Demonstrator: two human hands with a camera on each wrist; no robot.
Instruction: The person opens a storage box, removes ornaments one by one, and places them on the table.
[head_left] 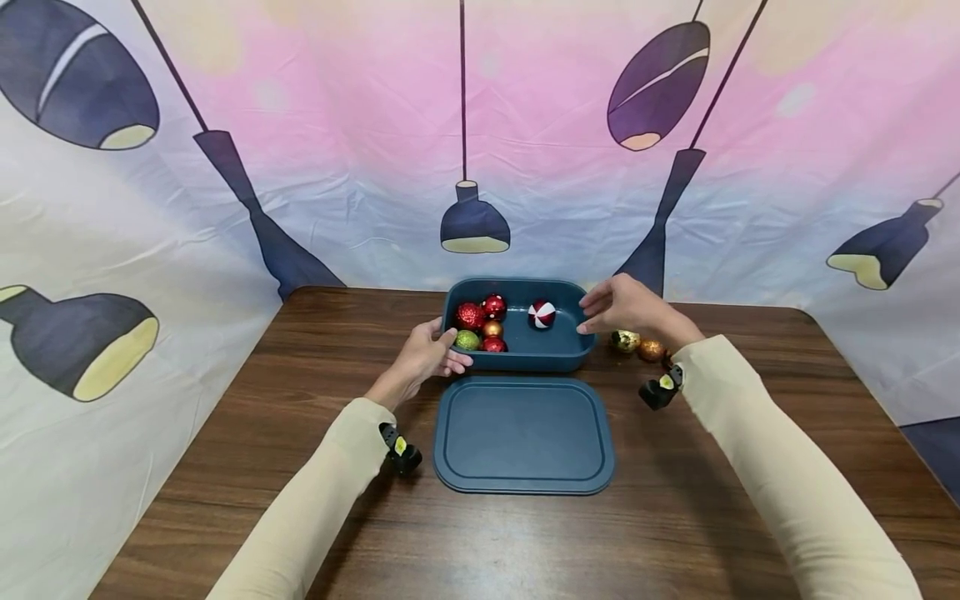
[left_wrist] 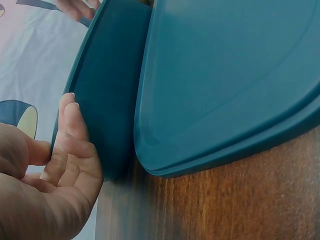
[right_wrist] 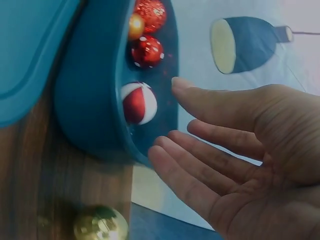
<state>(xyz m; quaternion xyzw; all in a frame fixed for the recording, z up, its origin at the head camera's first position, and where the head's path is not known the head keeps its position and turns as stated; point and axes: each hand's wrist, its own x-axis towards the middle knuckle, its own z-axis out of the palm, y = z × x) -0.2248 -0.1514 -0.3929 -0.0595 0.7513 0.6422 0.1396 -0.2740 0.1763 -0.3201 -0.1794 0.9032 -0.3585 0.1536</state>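
A dark blue rectangular box [head_left: 517,362] stands toward the back of the table. My left hand [head_left: 422,354] grips its left end, thumb at the rim and fingers along the outer wall. At the opposite end my right hand [head_left: 632,307] hovers over the rim with relaxed, parted fingers and holds nothing. Just inside from it lies a red and white striped ball [right_wrist: 140,103]. Grouped in the left half are several ornaments: a glittery red ball [head_left: 469,316], a shiny red ball [head_left: 493,306], an orange-gold ball [head_left: 492,329] and a green ball [head_left: 467,340] among them.
A matching blue lid [head_left: 525,435] lies flat on the wooden table [head_left: 360,533] in front of the box. To the right of the box, partly under the right forearm, are a gold ball [head_left: 625,341] and an orange-gold ball [head_left: 650,350]. A patterned cloth [head_left: 375,167] hangs behind the table.
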